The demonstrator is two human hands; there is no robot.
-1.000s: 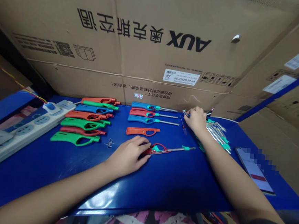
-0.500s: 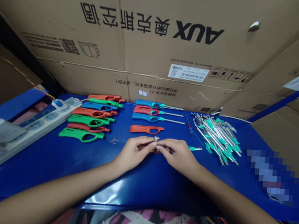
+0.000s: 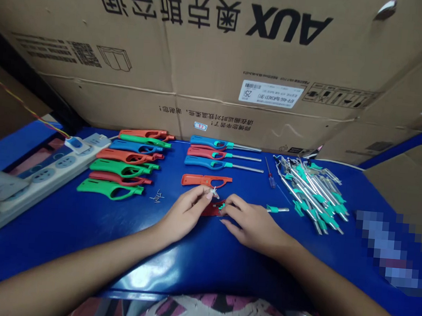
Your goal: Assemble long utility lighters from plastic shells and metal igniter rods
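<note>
Between thumb and fingers of my left hand (image 3: 185, 212) is a small whitish part (image 3: 214, 193), raised just above the table; its exact kind is too small to tell. A red lighter shell (image 3: 210, 210) lies below it, partly hidden by both hands. My right hand (image 3: 257, 225) bends its fingers over the shell's right end, at a teal piece (image 3: 222, 207) there. A metal lighter tube with a teal base (image 3: 279, 209) sticks out beyond the right hand. Just behind the hands lies an orange half shell (image 3: 198, 180).
Several coloured lighter shells (image 3: 111, 189) are stacked at left, with small metal pins (image 3: 157, 196) beside them. Lighters with tubes (image 3: 203, 163) lie at the back. A screwdriver (image 3: 271, 178) and a heap of tubes (image 3: 313, 197) are right. A power strip (image 3: 45, 176) runs along the left; cardboard (image 3: 202, 84) stands behind.
My hands have moved apart. The left has shifted left with the small whitish part, and more of the red shell and its teal piece shows. The camera view has shifted slightly.
</note>
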